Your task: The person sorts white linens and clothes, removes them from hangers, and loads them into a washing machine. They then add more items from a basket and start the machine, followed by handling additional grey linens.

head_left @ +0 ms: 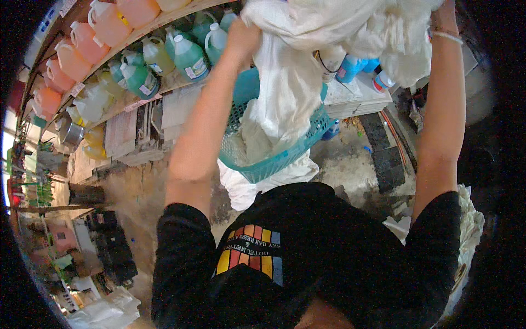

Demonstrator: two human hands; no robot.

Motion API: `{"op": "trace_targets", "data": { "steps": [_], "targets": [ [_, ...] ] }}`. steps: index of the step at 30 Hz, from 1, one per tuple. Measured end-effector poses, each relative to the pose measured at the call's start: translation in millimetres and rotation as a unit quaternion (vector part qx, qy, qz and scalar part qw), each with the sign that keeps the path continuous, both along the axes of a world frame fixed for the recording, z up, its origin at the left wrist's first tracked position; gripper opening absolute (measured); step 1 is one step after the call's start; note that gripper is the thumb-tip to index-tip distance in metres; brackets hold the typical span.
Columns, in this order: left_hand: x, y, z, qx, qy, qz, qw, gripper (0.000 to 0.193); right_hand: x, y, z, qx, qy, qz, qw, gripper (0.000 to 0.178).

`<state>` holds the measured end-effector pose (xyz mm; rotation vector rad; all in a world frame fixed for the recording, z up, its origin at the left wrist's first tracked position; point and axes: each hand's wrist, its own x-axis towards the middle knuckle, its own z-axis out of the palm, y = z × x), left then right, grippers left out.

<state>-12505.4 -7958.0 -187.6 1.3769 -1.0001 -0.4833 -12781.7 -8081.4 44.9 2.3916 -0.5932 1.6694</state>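
Note:
With both arms stretched forward, I hold a large crumpled white cloth up at the top of the view. My left hand is closed on its left end. At the upper right, my right hand grips the other side, its fingers partly cut off by the picture's edge. One length of the cloth hangs down into a teal plastic laundry basket, where more whitish fabric lies. Under the basket, another white cloth is spread on the ground.
Shelves at the upper left carry jugs of orange liquid and green liquid. Behind the basket, blue bottles stand on a stack of pale boards. More white fabric hangs at the right. A metal pot sits at the left.

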Motion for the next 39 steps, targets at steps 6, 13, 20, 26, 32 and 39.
{"op": "trace_targets", "data": {
  "steps": [6, 13, 20, 26, 32, 39],
  "targets": [
    [-3.7, -21.0, 163.3, -0.291, 0.13, -0.349, 0.881, 0.026, 13.4, 32.4, -94.7, 0.33, 0.142, 0.214, 0.908, 0.039],
    [-20.1, -15.5, 150.6, -0.315, -0.17, -0.188, 0.915, 0.035, 28.2, 11.8, -136.2, 0.416, -0.103, 0.319, 0.845, 0.051],
    [6.6, -16.5, -92.4, -0.081, -0.161, -0.209, 0.961, 0.034, -49.1, 3.7, -48.6, 0.126, -0.373, 0.054, 0.918, 0.051],
    [-33.3, 18.2, -336.5, 0.563, -0.52, -0.433, 0.474, 0.093, -158.3, -9.0, -51.9, -0.046, -0.064, -0.295, 0.952, 0.026],
    [-2.1, 19.8, -305.4, 0.618, -0.343, -0.425, 0.565, 0.062, -246.9, -30.3, -59.1, -0.341, 0.319, -0.451, 0.761, 0.012],
    [53.7, -21.6, 36.4, 0.177, -0.456, -0.221, 0.844, 0.057, -231.0, -18.8, -104.0, 0.033, 0.01, -0.176, 0.984, 0.037]
  ]
}}
